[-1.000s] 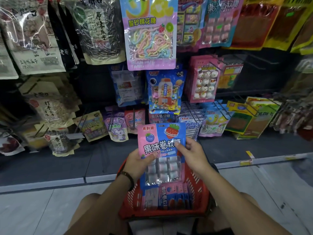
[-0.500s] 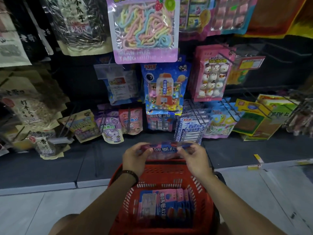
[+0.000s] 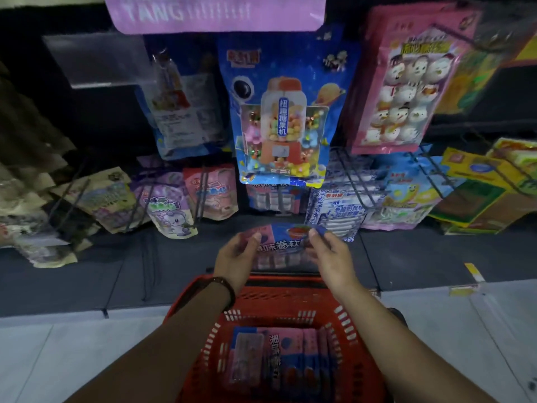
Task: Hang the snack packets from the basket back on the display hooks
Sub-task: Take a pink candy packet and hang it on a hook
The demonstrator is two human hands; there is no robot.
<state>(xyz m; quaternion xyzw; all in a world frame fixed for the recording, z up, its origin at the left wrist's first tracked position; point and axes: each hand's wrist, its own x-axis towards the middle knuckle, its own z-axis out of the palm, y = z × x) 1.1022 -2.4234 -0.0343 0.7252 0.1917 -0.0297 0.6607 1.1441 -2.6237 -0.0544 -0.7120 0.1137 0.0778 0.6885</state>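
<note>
Above red basket (image 3: 343, 318) | left hand (image 3: 235, 258), right hand (image 3: 331, 257) grip closed on pink-blue packet (image 3: 283, 242)

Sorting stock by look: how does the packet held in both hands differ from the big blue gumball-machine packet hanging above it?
The held packet is pink and blue; the gumball-machine packet is all blue. The held packet lies tilted, gripped by left hand and right hand; the gumball-machine packet hangs upright. Both have clear windows.

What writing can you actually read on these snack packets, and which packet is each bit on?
"YANG": pale purple packet at the top.
"扭趣糖果机": blue packet with a gumball-machine picture.
"果味卷软": pink-and-blue packet held by the left hand and right hand, partly covered.
"果味": same kind of packets in the red plastic basket.
All other print is too blurred.
</note>
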